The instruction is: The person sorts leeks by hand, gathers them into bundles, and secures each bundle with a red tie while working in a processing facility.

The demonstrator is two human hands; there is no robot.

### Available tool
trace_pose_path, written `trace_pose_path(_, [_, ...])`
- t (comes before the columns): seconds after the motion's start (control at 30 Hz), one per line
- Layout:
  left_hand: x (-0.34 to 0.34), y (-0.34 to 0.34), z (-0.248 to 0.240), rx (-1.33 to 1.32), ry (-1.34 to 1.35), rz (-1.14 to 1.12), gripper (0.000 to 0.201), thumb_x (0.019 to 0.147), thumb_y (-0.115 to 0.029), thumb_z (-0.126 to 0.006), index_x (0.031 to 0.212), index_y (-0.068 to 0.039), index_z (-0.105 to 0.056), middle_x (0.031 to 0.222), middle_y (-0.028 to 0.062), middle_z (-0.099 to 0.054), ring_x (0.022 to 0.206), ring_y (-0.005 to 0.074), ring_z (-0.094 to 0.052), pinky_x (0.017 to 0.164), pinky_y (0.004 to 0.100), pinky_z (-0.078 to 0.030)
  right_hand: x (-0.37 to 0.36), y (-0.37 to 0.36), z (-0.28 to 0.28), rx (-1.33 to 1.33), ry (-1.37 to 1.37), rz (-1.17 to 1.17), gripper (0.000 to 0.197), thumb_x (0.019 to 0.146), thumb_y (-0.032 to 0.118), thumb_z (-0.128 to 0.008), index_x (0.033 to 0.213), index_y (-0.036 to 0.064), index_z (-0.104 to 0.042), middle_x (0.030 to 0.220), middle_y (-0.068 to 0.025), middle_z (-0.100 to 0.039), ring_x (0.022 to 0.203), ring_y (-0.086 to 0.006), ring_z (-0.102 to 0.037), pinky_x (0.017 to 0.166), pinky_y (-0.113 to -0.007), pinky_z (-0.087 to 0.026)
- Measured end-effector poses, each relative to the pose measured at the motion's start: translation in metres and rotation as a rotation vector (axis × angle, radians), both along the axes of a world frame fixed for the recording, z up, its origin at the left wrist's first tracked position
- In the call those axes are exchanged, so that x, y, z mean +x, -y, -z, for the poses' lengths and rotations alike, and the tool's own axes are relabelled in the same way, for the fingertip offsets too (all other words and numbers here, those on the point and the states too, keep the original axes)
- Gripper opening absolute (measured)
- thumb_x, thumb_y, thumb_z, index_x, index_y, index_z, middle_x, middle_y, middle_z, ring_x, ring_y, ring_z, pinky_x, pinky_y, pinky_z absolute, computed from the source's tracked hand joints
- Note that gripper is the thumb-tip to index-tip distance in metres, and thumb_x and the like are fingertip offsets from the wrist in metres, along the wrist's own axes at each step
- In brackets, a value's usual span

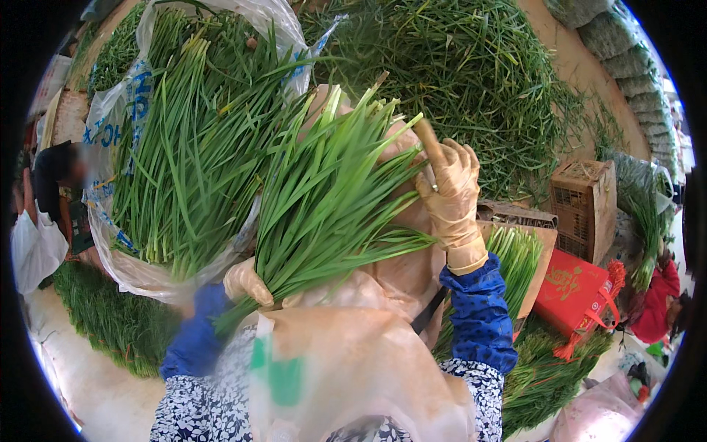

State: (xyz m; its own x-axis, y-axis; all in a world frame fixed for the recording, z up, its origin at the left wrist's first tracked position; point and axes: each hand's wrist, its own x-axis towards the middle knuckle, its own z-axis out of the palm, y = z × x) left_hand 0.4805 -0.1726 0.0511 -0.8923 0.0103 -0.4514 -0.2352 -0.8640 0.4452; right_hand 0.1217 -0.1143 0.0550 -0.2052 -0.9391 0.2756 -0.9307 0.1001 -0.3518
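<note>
A loose bunch of garlic chives [331, 191] lies slantwise across my lap, its pale cut ends up and its leaf tips down. Closed around the lower, leafy part is my left hand [248, 283], in a cream rubber glove. My right hand [451, 191], gloved alike, is beside the upper right edge of the bunch. Its index finger, slightly blurred, is stretched out by the pale stalk ends, and the thumb is apart from it. Whether the thumb touches a stalk I cannot tell. Beneath the chives a pale plastic apron [346, 331] covers my lap.
At left, a large clear plastic bag [140, 280] holds more chives. Loose leaves [442, 81] are heaped ahead. To the right stand a cardboard box [541, 258] of chives, a brown crate [585, 202] and a red gift box [571, 287]. Another person [655, 302] is at far right.
</note>
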Motion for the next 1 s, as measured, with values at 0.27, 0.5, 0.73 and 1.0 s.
trace_pose_path(0.27, [0.021,-0.004,0.011,0.008,-0.008,-0.038,0.084,0.057,0.006,-0.083,0.134,-0.003,-0.051,0.114,0.0143,-0.064,0.102,0.0263,-0.062,0.084,0.041,-0.053,-0.018,0.004,0.001,0.02,-0.181,-0.101,0.057,0.08,0.006,-0.067,0.133,0.0256,-0.059,0.089,-0.003,-0.064,0.092,-0.024,-0.062,0.095,-0.042,-0.047])
trace_pose_path(0.5, [0.044,-0.011,0.066,0.365,0.415,0.0,0.085,0.055,0.013,-0.083,0.133,0.0,-0.052,0.116,0.0154,-0.065,0.105,0.0279,-0.064,0.083,0.0404,-0.056,-0.09,0.031,-0.028,0.323,0.145,0.646,0.056,0.084,0.012,-0.068,0.138,0.0074,-0.052,0.124,-0.0172,-0.063,0.106,-0.0239,-0.064,0.088,-0.039,-0.052])
trace_pose_path(0.73, [-0.028,0.03,0.023,-0.018,0.192,0.096,0.086,0.057,0.011,-0.082,0.135,-0.001,-0.05,0.121,0.0145,-0.062,0.109,0.0267,-0.061,0.087,0.0395,-0.053,0.002,0.071,-0.073,0.26,1.32,-0.076,0.036,0.082,0.015,-0.069,0.113,-0.0034,-0.064,0.096,-0.0113,-0.069,0.087,-0.0233,-0.067,0.082,-0.038,-0.055])
trace_pose_path(1.0, [-0.085,0.041,0.003,-0.153,0.193,0.218,0.087,0.059,0.008,-0.081,0.138,-0.001,-0.047,0.127,0.0134,-0.058,0.114,0.0253,-0.057,0.092,0.0384,-0.05,-0.02,0.039,-0.011,-0.113,1.768,-0.132,0.034,0.088,0.008,-0.072,0.121,0.0019,-0.064,0.1,-0.0051,-0.069,0.087,-0.0114,-0.064,0.075,-0.024,-0.052])
